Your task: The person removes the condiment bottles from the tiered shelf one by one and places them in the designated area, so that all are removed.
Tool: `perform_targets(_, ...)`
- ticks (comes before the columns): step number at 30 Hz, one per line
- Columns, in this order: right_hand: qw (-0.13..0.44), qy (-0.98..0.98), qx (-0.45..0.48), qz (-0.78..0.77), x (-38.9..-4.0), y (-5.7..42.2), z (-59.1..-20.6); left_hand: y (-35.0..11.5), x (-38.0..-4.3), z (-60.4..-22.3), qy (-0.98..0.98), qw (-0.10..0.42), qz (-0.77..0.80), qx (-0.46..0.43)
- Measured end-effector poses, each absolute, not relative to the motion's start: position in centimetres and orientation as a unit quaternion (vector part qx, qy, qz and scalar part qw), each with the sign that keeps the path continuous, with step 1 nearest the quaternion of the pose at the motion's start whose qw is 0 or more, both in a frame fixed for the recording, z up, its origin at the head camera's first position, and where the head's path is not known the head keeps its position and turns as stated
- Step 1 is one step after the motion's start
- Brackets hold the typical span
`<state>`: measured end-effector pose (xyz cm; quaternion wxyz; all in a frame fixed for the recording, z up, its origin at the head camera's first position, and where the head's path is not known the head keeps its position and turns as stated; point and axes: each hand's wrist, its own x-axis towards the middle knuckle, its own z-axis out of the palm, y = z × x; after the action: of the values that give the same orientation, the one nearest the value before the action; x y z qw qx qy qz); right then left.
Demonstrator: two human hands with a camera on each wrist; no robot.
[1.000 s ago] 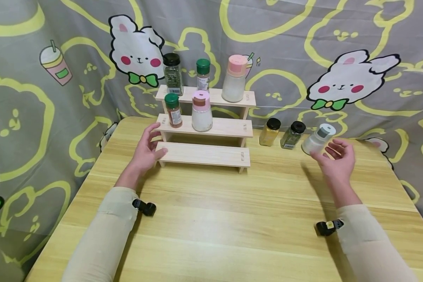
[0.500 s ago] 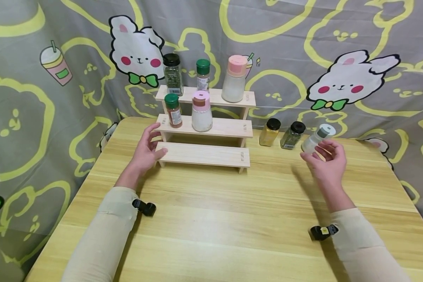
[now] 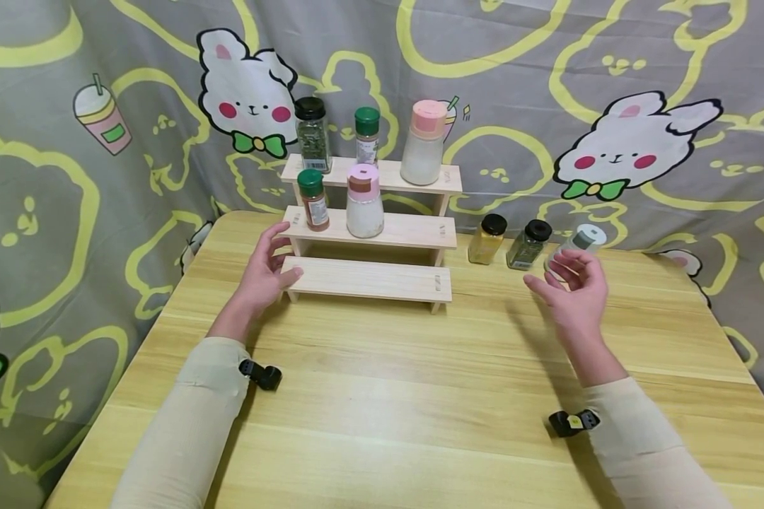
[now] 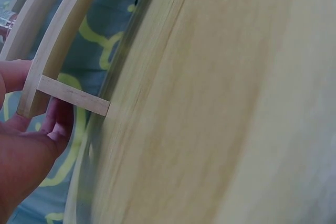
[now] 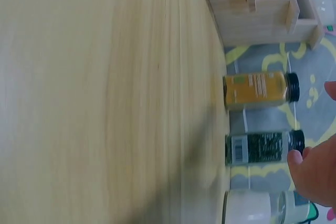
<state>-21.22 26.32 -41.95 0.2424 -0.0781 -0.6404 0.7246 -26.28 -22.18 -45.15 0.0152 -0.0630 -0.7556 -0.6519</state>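
Note:
My left hand (image 3: 259, 277) holds the left end of the pale wooden three-step rack (image 3: 369, 279). Its thumb lies on the bottom step, and in the left wrist view the fingers (image 4: 60, 116) reach round the board. My right hand (image 3: 576, 297) hovers above the table with fingers loosely bent and holds nothing. Behind it, partly hidden, stands a glass shaker with a grey-white cap (image 3: 588, 237). Left of that shaker are a black-capped jar of dark green herbs (image 3: 527, 247) and a black-capped jar of yellow spice (image 3: 486, 244), both upright.
On the top step stand a black-capped herb jar (image 3: 314, 141), a green-capped jar (image 3: 367, 138) and a pink-capped shaker (image 3: 422, 152). The middle step bears a green-capped red spice jar (image 3: 315, 205) and another pink-capped shaker (image 3: 365, 212). A patterned curtain (image 3: 509, 85) hangs behind the table (image 3: 382, 403).
My right hand has moved left, from beside the grey-white-capped shaker to in front of it, covering more of it. The left hand, rack and jars have stayed in place.

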Motion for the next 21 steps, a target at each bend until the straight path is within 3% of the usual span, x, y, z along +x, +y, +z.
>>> perform_targets(21,0.209,-0.669,-0.012,0.713,-21.4,21.3,-41.2,-22.1,-26.3,-45.2,-0.745,0.019,-0.662,-0.073)
